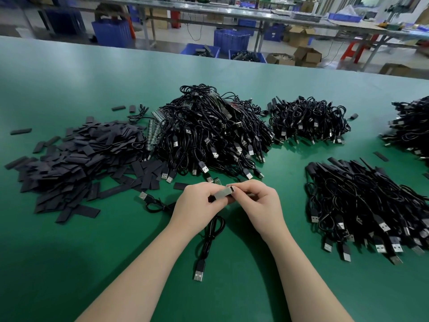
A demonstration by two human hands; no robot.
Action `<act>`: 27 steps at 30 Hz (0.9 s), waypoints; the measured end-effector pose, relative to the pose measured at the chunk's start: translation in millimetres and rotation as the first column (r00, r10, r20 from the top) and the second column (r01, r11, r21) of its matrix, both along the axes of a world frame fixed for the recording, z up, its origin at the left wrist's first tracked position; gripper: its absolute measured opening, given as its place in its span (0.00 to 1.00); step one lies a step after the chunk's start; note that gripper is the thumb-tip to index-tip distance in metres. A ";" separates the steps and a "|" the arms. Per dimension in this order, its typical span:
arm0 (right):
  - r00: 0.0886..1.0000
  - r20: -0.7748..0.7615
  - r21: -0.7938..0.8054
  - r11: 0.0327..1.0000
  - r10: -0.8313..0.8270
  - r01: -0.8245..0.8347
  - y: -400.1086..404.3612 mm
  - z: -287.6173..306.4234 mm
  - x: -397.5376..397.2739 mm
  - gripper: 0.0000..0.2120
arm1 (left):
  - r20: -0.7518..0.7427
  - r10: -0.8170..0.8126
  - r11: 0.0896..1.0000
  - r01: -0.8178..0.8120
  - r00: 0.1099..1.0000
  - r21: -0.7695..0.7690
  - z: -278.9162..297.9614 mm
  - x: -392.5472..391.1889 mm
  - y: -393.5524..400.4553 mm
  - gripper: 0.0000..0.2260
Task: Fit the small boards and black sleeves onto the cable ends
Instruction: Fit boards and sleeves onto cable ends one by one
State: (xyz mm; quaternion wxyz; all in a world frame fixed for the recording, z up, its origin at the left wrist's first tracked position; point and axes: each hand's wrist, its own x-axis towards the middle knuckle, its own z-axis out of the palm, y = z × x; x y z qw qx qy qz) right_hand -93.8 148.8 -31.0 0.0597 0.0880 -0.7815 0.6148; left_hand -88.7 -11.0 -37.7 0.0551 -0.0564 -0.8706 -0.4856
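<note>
Both hands meet above the green table (pixel 69 240) near its front middle. My left hand (pixel 197 205) and my right hand (pixel 257 203) pinch a flat black sleeve (pixel 222 194) between them, its open end facing the right hand's fingertips. A black cable (pixel 210 233) hangs from the left hand and ends in a USB plug (pixel 199 271) lying on the table. A small green board (pixel 217 181) lies just beyond the hands. Whether a board sits inside the sleeve is hidden by the fingers.
A heap of black sleeves (pixel 76 163) lies to the left. A large cable pile (pixel 209 135) with strips of small boards (pixel 154 129) sits behind the hands. More cable bundles lie at the back right (pixel 308 119), right (pixel 362 203) and far right (pixel 411 126). A loose cable (pixel 155 203) lies left of my left hand.
</note>
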 end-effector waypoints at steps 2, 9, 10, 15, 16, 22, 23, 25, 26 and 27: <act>1.000 0.001 -0.004 1.000 -0.008 0.008 -0.7 0.3 -0.4 0.15 | -0.014 -0.015 1.000 0.015 1.000 0.004 1.5 0.8 0.7 0.05; 0.999 0.022 -0.032 0.998 -0.045 0.046 -2.2 1.3 -0.2 0.16 | -0.033 -0.012 1.000 0.013 0.999 0.011 1.7 1.8 1.5 0.09; 0.997 0.036 -0.055 0.996 -0.062 0.064 -2.2 1.3 -0.3 0.13 | -0.035 -0.011 1.000 0.012 0.999 0.021 2.2 2.0 1.8 0.09; 0.993 0.096 -0.106 0.991 -0.070 0.080 -1.9 0.3 -1.2 0.10 | -0.055 -0.006 1.000 0.007 0.998 0.017 1.2 1.2 1.9 0.07; 0.992 0.106 -0.112 0.990 -0.074 0.086 -2.5 -0.1 -1.6 0.10 | -0.055 -0.008 1.000 0.009 0.998 0.012 0.0 0.9 1.7 0.07; 0.992 0.094 -0.124 0.988 -0.085 0.097 -4.1 -2.6 -2.0 0.14 | -0.051 0.000 1.000 0.000 0.999 -0.001 -2.3 0.3 2.2 0.07; 0.993 0.088 -0.110 0.990 -0.074 0.083 -4.3 -2.1 -1.6 0.12 | -0.049 0.002 1.000 -0.002 0.999 -0.002 -2.5 0.0 1.9 0.08; 0.994 0.095 -0.093 0.994 -0.047 0.055 -4.9 -0.7 -0.3 0.08 | -0.046 0.001 1.000 -0.001 0.999 0.007 -3.2 -0.6 0.9 0.08; 0.994 0.106 -0.085 0.995 -0.034 0.043 -5.0 -0.3 0.2 0.07 | -0.049 -0.002 1.000 0.003 0.999 0.016 -3.4 -0.7 0.4 0.08; 0.993 0.117 -0.074 0.997 -0.024 0.032 -4.9 0.4 0.8 0.06 | -0.055 -0.004 1.000 0.006 0.998 0.026 -3.2 -0.6 0.2 0.08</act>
